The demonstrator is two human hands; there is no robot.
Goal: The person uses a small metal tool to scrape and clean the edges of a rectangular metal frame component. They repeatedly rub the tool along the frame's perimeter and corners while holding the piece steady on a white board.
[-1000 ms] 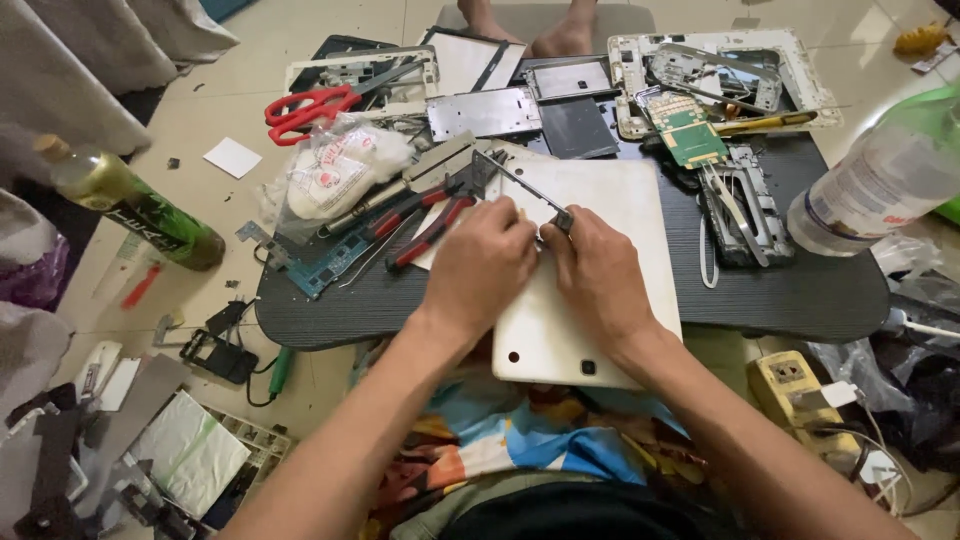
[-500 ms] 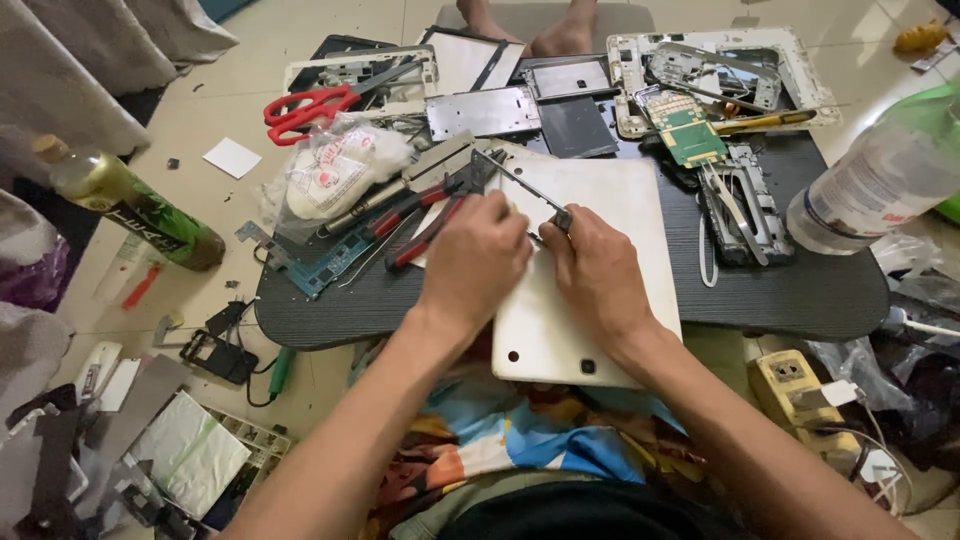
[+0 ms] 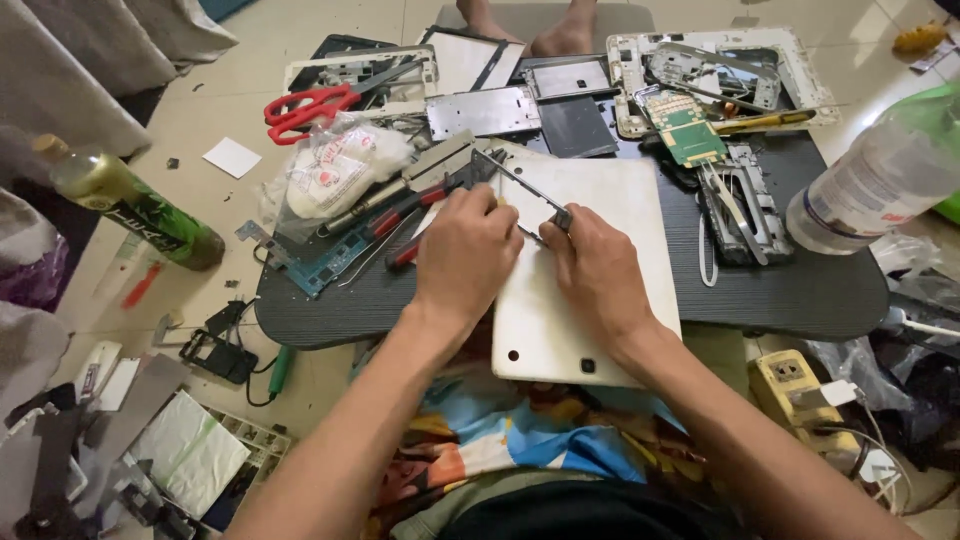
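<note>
The white tablet back [image 3: 585,290] lies face-down on the dark table [image 3: 780,290], and stripped frames and a green circuit board [image 3: 688,135] suggest disassembly is well along. Both the left hand [image 3: 465,255] and right hand [image 3: 598,270] pinch a thin metal strip [image 3: 520,185] (grip details partly hidden) over it.

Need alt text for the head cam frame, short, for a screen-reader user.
Seen from above, a person's left hand and right hand work together over a white tablet back cover on a low dark table, holding a thin dark metal strip between them. Around it lie red scissors, a green circuit board, screwdrivers and dismantled device frames.
</note>
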